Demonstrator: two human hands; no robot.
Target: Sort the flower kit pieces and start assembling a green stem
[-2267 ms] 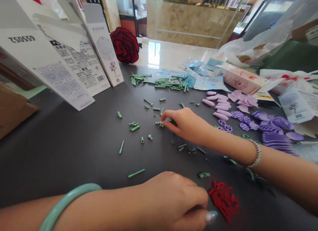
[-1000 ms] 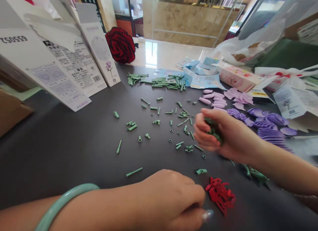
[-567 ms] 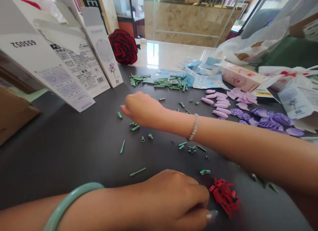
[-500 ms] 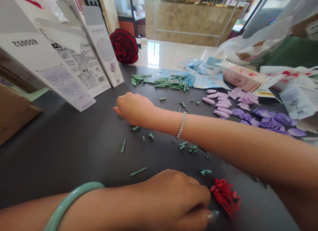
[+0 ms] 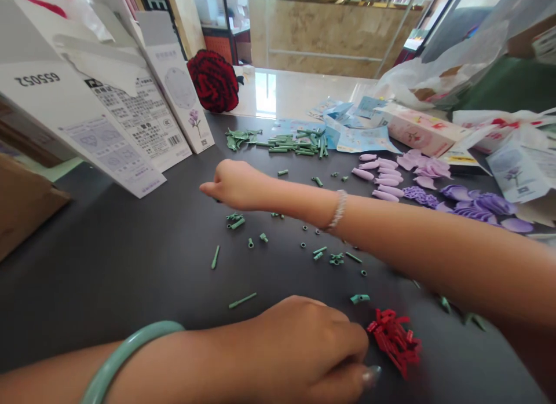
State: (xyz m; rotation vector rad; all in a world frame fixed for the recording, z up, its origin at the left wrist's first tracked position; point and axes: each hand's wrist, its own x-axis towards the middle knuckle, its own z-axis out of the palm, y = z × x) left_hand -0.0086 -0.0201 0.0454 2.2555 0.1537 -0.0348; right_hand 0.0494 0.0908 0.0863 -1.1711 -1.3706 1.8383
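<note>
My left hand (image 5: 317, 346), with a green bangle (image 5: 130, 352) on its wrist, lies low over the dark table. Its fingers are curled closed, and what they may hold is hidden. Just right of its fingertips is a pile of red plastic pieces (image 5: 396, 341). My right arm reaches across from the right; the right hand (image 5: 237, 184) is closed like a fist, a dark bit barely showing under it. Near that hand lie small green connector pieces (image 5: 236, 221). Two thin green rods, one upper (image 5: 215, 257) and one lower (image 5: 242, 300), lie between my hands.
White cartons (image 5: 130, 114) stand at the left, beside a red-black flower (image 5: 214, 80). Green stems (image 5: 286, 143) and leaves (image 5: 241, 139) lie at the back. Pink pieces (image 5: 388, 178), purple petals (image 5: 482, 204), blue leaflets (image 5: 347, 132) and a pink box (image 5: 421, 129) occupy the right.
My right hand has turned slightly and shifted a little right, its thumb now pointing left; its forearm has moved a bit, uncovering more green pieces. My left hand stays in place.
</note>
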